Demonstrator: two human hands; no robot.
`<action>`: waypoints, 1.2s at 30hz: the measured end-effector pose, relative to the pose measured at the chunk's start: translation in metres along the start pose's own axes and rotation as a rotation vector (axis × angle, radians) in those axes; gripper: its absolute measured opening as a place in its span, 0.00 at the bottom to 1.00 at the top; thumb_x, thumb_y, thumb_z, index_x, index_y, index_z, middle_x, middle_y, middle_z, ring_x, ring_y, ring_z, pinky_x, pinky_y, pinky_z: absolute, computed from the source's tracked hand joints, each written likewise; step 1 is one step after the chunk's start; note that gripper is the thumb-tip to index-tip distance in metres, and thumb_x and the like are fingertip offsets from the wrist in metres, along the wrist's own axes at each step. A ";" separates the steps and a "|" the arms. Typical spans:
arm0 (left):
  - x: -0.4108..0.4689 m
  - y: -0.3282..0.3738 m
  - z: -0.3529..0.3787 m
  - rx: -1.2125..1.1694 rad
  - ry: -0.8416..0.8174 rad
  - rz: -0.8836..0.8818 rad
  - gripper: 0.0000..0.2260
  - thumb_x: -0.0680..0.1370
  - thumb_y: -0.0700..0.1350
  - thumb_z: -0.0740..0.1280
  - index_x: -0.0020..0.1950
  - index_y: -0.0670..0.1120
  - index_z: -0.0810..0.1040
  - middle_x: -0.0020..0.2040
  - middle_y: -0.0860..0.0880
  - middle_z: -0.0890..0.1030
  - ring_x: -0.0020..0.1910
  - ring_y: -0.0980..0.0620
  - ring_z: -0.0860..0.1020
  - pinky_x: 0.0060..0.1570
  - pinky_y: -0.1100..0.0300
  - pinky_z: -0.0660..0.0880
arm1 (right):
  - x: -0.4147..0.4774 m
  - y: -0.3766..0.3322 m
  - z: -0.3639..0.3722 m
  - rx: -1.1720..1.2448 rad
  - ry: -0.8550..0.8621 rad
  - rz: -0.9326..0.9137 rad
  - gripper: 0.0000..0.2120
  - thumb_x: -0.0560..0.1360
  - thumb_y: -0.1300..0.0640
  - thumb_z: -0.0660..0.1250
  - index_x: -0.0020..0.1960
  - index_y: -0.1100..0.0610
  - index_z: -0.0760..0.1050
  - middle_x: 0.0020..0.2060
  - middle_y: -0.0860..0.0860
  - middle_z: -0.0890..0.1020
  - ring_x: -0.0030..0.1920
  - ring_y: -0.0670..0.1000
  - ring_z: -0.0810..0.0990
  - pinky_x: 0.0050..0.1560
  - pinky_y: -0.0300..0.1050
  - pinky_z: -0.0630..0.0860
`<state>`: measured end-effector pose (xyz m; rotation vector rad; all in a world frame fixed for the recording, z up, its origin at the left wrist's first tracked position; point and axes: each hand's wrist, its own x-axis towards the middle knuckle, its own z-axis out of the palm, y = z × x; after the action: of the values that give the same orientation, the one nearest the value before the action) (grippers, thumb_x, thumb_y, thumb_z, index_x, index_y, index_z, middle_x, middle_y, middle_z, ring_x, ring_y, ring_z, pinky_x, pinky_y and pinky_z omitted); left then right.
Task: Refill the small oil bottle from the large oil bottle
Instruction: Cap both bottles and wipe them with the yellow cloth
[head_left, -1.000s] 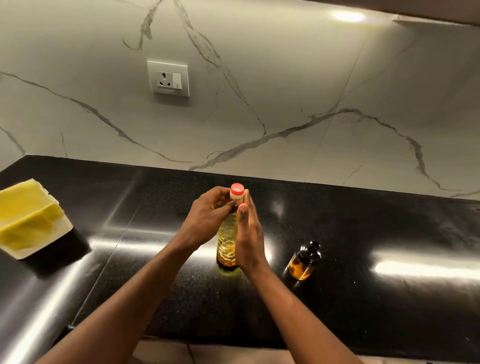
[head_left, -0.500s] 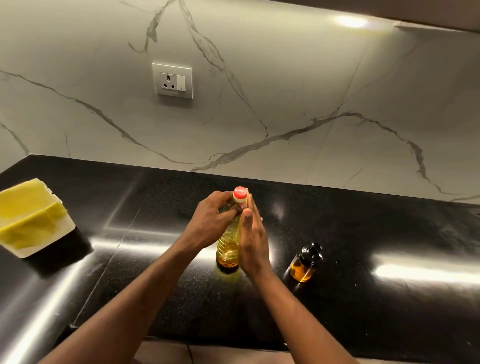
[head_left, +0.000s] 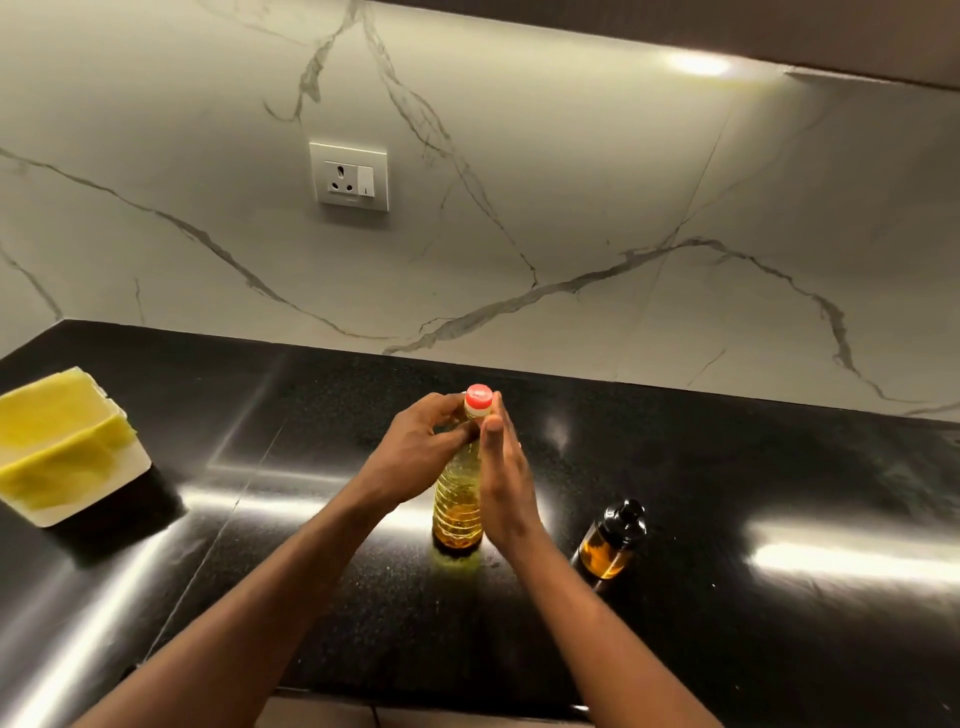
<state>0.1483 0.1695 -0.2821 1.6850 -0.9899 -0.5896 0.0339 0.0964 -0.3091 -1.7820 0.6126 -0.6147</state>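
Glossy black stone desk up against a white marble wall with grey veins, and the lights are glaring off the top in streaks.

The left grip is curled round the neck of the large oil bottle. Its fingers wrap just under the red cap and the thumb lies across the front. The right grip is flat, fingers straight and together, pressed against the right side of the same bottle. Its fingertips reach up beside the cap.

The large bottle stands upright on the desk with its cap on. It's got a ribbed clear body with yellow oil inside.

The small oil bottle sits to the right of the large one, near it but not touching, just past the right wrist. It's amber glass with a black top on and amber oil inside.

Well off to the left of the large bottle there's a white tub with a yellow cloth draped over it. Up on the wall, behind the large bottle and a bit left, there's a white socket with a switch.
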 end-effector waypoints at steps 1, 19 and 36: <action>0.000 0.001 -0.001 -0.024 -0.021 0.002 0.13 0.83 0.50 0.68 0.67 0.55 0.80 0.62 0.51 0.81 0.61 0.55 0.80 0.59 0.58 0.79 | 0.007 -0.001 -0.007 0.035 -0.017 0.014 0.49 0.72 0.16 0.43 0.83 0.44 0.63 0.80 0.49 0.70 0.81 0.49 0.67 0.82 0.64 0.61; -0.006 -0.004 0.008 0.041 0.099 0.071 0.12 0.81 0.51 0.71 0.65 0.59 0.81 0.55 0.61 0.84 0.55 0.68 0.81 0.54 0.71 0.74 | 0.009 0.015 -0.004 0.075 0.001 0.081 0.46 0.75 0.18 0.43 0.83 0.43 0.63 0.80 0.47 0.70 0.81 0.49 0.66 0.83 0.63 0.59; -0.010 -0.045 0.018 0.059 0.098 -0.082 0.32 0.68 0.67 0.78 0.68 0.60 0.73 0.58 0.60 0.83 0.57 0.63 0.82 0.56 0.60 0.81 | -0.017 0.067 0.013 0.165 0.075 0.258 0.36 0.79 0.21 0.44 0.81 0.35 0.63 0.81 0.47 0.68 0.81 0.49 0.65 0.82 0.60 0.59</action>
<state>0.1434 0.1737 -0.3314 1.7967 -0.8792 -0.5310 0.0227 0.0989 -0.3789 -1.5013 0.8058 -0.5396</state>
